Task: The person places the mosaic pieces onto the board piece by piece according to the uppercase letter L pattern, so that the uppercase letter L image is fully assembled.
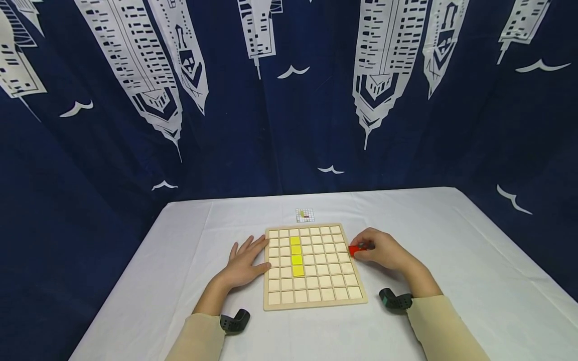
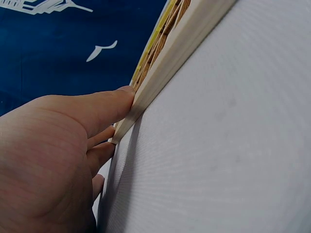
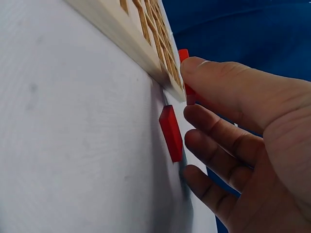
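A square wooden grid board lies flat on the table. Several yellow square tiles fill a vertical run of cells left of its middle. At the board's left edge my left hand rests with fingers spread, the thumb touching the side of the frame. Just off the right edge, my right hand pinches a small red tile between thumb and forefinger. A second red tile lies on the table below those fingers, close to the board. My fingers partly hide the held tile.
Behind the board lies a small card printed with a grid and coloured squares. White cloth covers the table. A dark blue curtain with white buildings and birds hangs behind. Each wrist wears a black device.
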{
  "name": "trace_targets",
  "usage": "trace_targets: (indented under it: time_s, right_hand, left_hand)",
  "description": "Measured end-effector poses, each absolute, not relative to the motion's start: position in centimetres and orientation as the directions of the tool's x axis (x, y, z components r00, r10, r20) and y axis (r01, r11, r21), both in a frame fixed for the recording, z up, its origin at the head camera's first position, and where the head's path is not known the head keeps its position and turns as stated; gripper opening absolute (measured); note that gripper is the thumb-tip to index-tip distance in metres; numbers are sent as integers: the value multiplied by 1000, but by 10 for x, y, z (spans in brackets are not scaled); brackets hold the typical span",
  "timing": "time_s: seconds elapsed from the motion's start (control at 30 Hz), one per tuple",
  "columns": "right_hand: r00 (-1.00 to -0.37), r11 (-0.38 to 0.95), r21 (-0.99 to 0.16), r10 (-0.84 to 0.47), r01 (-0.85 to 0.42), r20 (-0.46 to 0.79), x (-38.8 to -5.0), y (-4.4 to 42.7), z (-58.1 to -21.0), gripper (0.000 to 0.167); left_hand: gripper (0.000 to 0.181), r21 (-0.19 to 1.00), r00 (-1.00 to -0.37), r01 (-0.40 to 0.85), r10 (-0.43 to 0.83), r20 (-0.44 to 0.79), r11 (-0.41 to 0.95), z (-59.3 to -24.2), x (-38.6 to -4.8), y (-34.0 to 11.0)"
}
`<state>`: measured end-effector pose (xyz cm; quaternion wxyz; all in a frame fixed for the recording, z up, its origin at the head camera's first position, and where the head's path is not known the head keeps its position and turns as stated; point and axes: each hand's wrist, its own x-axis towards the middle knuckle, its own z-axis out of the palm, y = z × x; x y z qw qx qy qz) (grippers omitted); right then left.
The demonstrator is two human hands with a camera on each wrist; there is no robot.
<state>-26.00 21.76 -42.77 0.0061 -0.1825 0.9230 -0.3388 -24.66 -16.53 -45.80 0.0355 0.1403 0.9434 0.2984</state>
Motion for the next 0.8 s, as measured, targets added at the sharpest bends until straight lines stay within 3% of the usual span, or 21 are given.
trace_targets:
  time_s: [0.8]
  right_hand:
    - [-885,640,-635,-436,-432,163,-248,172,-416,21]
  left_hand:
    - [68,567,-959,241,283,14,788,-458,-247,-165]
